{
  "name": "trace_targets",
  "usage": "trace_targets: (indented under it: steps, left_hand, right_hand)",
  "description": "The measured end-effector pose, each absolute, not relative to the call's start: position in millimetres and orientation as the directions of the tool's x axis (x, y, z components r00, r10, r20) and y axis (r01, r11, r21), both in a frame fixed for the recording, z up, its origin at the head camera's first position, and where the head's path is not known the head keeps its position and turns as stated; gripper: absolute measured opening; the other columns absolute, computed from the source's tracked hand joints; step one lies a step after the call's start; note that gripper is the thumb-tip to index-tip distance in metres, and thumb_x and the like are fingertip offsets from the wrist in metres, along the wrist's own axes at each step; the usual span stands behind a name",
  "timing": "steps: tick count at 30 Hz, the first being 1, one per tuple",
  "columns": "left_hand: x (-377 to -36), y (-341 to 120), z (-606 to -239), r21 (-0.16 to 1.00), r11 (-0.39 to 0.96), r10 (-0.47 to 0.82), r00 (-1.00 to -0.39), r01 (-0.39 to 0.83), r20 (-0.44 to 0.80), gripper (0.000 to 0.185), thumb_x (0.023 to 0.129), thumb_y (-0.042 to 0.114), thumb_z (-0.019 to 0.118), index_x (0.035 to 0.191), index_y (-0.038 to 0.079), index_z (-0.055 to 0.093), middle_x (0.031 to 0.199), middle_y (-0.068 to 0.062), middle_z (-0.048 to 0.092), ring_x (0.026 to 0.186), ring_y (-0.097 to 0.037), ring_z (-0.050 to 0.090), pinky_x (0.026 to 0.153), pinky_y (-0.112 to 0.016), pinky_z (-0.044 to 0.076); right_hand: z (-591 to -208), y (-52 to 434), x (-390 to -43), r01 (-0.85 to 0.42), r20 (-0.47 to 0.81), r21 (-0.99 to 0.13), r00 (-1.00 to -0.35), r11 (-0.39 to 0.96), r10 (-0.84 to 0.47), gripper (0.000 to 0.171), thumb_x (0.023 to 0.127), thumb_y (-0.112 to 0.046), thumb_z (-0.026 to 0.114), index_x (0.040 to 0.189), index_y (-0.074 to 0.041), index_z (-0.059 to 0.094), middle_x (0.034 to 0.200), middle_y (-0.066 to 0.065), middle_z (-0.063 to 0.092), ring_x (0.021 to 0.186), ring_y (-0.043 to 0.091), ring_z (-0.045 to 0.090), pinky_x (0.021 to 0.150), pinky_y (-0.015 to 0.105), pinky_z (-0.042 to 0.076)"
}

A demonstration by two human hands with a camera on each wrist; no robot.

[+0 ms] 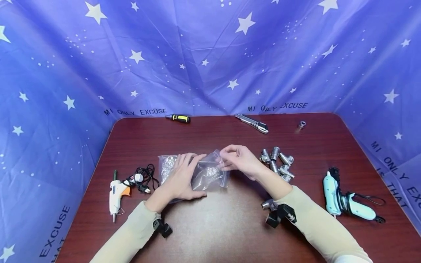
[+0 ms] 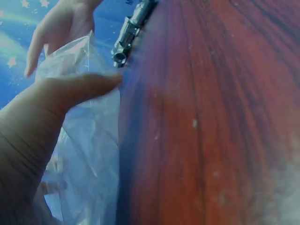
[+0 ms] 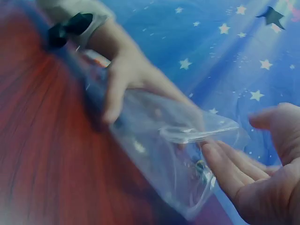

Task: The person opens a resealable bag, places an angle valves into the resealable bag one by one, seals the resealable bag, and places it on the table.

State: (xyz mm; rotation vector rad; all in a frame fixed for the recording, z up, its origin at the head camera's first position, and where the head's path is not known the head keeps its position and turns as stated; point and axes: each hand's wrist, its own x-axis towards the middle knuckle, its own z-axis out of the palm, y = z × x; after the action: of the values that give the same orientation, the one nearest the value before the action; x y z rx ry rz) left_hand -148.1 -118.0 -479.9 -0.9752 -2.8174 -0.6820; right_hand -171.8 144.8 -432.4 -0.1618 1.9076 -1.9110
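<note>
The clear plastic bag [image 1: 197, 171] lies on the table [image 1: 230, 226] between both hands, metal parts already inside it. The left hand [image 1: 182, 179] lies flat on it with straight fingers, pinning it down; the right hand [image 1: 238, 160] pinches the bag's open mouth between its fingertips. This looks like the bag-opening step. Loading more likely calls for spreading the mouth wider, since the loose metal fittings [image 1: 277, 162] wait just beside the right hand.

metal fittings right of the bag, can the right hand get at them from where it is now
Probably yes: the metal fittings lie loose just beside the right hand with nothing between, though its fingers are pinching the plastic bag.
</note>
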Motion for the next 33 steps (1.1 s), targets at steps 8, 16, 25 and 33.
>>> trace_targets:
  steps: [8,16,25,33]
  left_hand:
    - [-148.3,-114.1,-486.1,0.506,0.671,0.479,-0.838,0.542,0.262,0.121,0.058,0.068,0.095,0.158,0.019,0.047,0.12,-0.003,0.052,0.114,-0.024,0.047,0.099,-0.042,0.048]
    - [-152.1,-118.9,-492.7,0.564,0.599,0.467,-0.82,0.568,0.33,0.103,0.059,0.055,0.099,0.147,0.019,0.058,0.116,-0.005,0.053,0.109,-0.022,0.045,0.093,-0.039,0.047]
    - [-153.2,-120.3,-491.5,0.547,0.597,0.486,-0.807,0.586,0.335,0.104,0.059,0.054,0.099,0.147,0.018,0.058,0.12,-0.005,0.053,0.111,-0.023,0.046,0.094,-0.041,0.049]
    - [-154.1,-120.7,-493.3,0.534,0.601,0.485,-0.802,0.595,0.347,0.104,0.058,0.056,0.099,0.146,0.017,0.059,0.119,-0.006,0.055,0.111,-0.024,0.047,0.095,-0.042,0.048]
  right_hand:
    - [-436.9,142.6,-154.4,0.137,-0.158,-0.987,-0.846,0.078,-0.51,0.013,0.103,0.004,0.061,0.106,0.016,0.064,0.103,0.037,0.075,0.082,0.018,0.08,0.08,0.04,0.068]
    - [-438.5,150.7,-143.1,-0.054,-0.117,-0.963,-0.798,0.264,-0.591,0.018,0.091,-0.002,0.08,0.105,0.004,0.07,0.093,0.017,0.079,0.08,0.011,0.076,0.077,0.03,0.067]
    - [-441.4,152.8,-134.2,-0.212,-0.093,-0.893,-0.776,0.396,-0.624,0.007,0.091,-0.004,0.079,0.088,-0.01,0.075,0.078,-0.001,0.073,0.072,0.006,0.067,0.069,0.021,0.061]
    - [-440.6,160.3,-137.7,-0.233,-0.069,-0.902,-0.754,0.364,-0.653,0.007,0.093,-0.002,0.076,0.091,-0.009,0.075,0.081,0.002,0.075,0.074,0.007,0.068,0.071,0.024,0.063]
